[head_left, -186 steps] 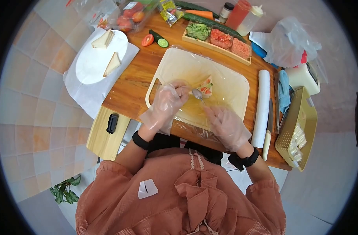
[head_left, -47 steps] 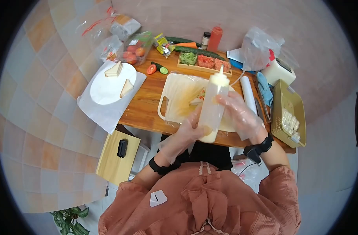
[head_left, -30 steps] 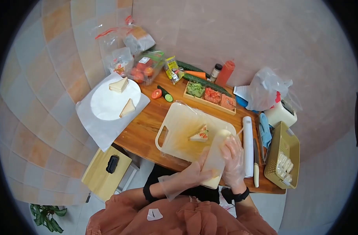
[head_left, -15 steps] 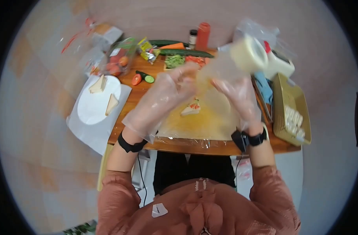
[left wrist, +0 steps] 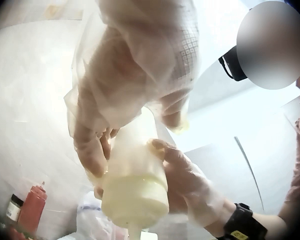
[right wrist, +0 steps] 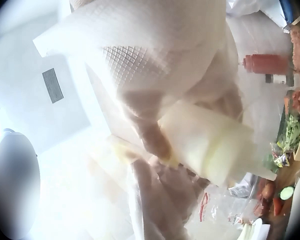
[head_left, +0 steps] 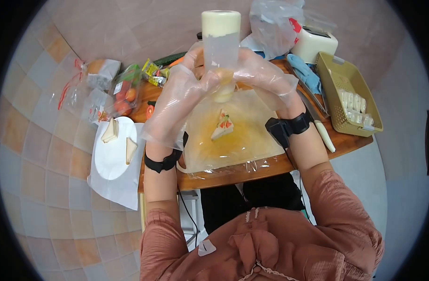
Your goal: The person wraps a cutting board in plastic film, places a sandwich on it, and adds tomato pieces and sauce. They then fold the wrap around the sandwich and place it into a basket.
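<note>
A clear squeeze bottle (head_left: 221,49) of pale cream sauce is held upside down, base up and capped nozzle pointing at the board. My gloved left hand (head_left: 184,91) grips it from one side; my gloved right hand (head_left: 266,77) grips it from the other. The left wrist view shows the bottle (left wrist: 135,170) with sauce gathered at the cap end and fingers around its body. Beneath lies a triangular sandwich piece (head_left: 222,129) with red and green filling, on a cream cutting board (head_left: 252,150) under plastic film.
Left is a white plate (head_left: 113,161) with bread triangles. Behind it stand a tomato box (head_left: 125,91) and bread bag (head_left: 103,72). Right are a knife (head_left: 323,133), blue cloth (head_left: 304,72), basket (head_left: 346,77) with wrapped pieces, and toaster (head_left: 315,44). A red bottle (left wrist: 32,207) stands behind.
Earlier my right hand held a spoon at the sandwich. Then both hands held the squeeze bottle upright, tipped it over and raised it; now it is inverted above the board.
</note>
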{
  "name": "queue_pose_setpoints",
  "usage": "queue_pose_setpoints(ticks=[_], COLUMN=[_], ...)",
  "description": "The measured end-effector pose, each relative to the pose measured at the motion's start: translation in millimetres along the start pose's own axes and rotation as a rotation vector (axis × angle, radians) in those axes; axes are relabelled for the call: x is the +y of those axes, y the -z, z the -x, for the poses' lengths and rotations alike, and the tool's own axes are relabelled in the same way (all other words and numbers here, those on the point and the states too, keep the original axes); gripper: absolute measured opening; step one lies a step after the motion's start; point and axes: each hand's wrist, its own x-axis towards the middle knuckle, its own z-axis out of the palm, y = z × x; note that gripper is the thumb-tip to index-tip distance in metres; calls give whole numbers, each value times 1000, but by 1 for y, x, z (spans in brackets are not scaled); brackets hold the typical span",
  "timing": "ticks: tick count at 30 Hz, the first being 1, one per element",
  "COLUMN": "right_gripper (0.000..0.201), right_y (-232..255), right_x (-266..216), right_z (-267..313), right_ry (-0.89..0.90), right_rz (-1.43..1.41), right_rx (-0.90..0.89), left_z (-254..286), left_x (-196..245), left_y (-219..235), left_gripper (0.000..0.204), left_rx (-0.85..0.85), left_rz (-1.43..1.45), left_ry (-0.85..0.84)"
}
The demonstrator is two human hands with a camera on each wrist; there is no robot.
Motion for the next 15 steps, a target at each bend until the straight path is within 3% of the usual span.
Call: queue_pose_setpoints(ticks=[2, 4, 9, 12, 15], right_gripper=[44, 45, 52, 53, 52], right_y=[2, 1, 5, 7, 4], right_x=[-2, -7, 4, 10, 3], right_z=[-1, -4, -14, -14, -15], right_ry=[-85, -173, -147, -47, -124], right_rz=[-24, -50, 471, 448, 338], right_rx=[-46, -90, -185, -217, -215], left_z=[-2, -1, -1, -4, -5], left_x=[-1, -3, -11, -18, -14], left_y=[3, 4, 3, 5, 4], left_gripper=[67, 52, 53, 53, 53], left_rx=[10, 30, 56, 57, 72], left_rz=[-60, 14, 1, -2, -62], left_ry=[-3, 23, 36, 42, 76])
